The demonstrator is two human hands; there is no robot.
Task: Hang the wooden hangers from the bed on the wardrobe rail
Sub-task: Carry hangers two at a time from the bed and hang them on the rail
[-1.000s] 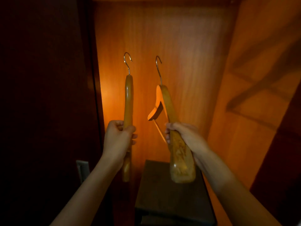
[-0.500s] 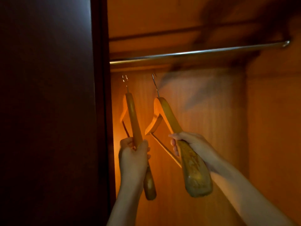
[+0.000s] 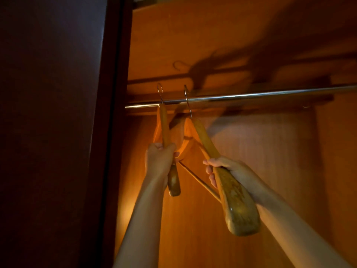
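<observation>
Left hand [image 3: 160, 161]: fist round left hanger [image 3: 164, 124], hook straight above.
Right hand [image 3: 226, 169]: fingers curled round right hanger [image 3: 205, 140], hook up-left at rail [image 3: 251, 96].

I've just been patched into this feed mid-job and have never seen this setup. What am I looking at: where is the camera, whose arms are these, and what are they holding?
There is no machine here. These are a person's two bare arms, seen from one wide-angle camera worn on the head and looking up into a wardrobe. The left hand grips the left hanger, and the right hand grips the right hanger. Both hangers are wooden with wire hooks. They are lifted to the metal rail, which runs across the wardrobe. Each hook reaches above the rail, its stem crossing in front of it. I cannot tell whether either has caught. The dark panel on the left is the wardrobe's side or door, and the lit orange wood is its back wall.
</observation>
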